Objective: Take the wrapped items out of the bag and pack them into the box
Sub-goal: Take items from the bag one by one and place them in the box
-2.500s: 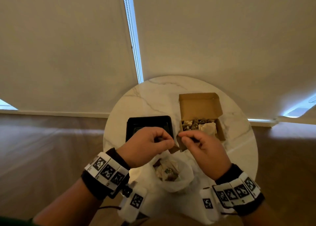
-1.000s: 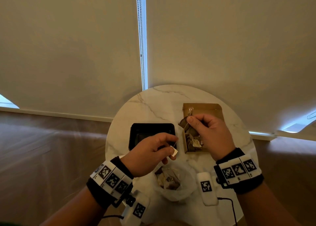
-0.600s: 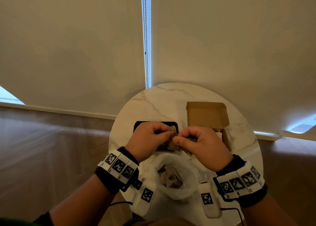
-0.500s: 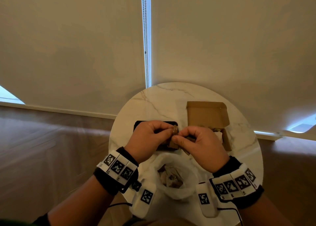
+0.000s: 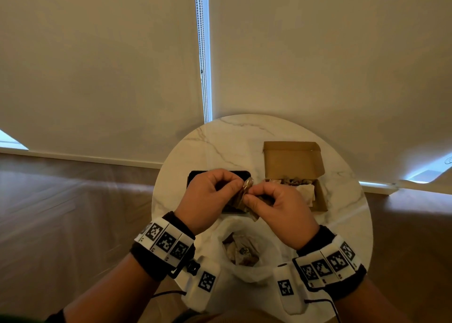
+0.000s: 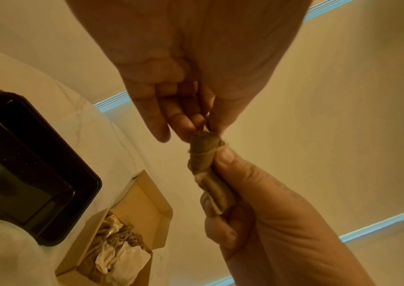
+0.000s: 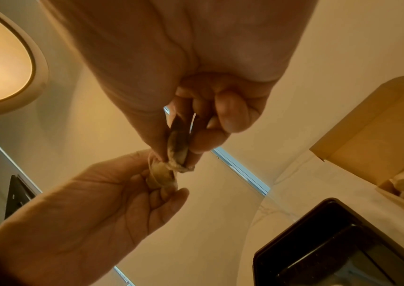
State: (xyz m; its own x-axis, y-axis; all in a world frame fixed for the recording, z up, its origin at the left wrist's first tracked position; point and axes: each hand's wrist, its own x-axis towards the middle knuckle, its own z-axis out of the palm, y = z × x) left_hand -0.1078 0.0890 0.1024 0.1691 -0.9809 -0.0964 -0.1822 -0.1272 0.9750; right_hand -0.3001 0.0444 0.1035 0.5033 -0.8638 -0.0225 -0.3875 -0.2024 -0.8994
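A small brown wrapped item (image 5: 245,193) tied with string is held between both hands above the table, in front of the black tray. My left hand (image 5: 239,187) pinches its upper end (image 6: 204,135). My right hand (image 5: 252,196) grips its lower part (image 6: 211,185), thumb against the wrapping. The open cardboard box (image 5: 292,166) stands to the right with several wrapped items (image 5: 304,190) inside. The white plastic bag (image 5: 247,271) lies open below my hands, with more wrapped items (image 5: 242,251) in it.
A black plastic tray (image 5: 195,175) sits left of the box on the round marble table (image 5: 227,139). White marker tags (image 5: 206,281) hang at the table's near edge. Roller blinds fill the background beyond the table.
My right hand came back from over the box and met my left hand in front of the tray. Both now hold the wrapped item; in the last half second they barely moved.
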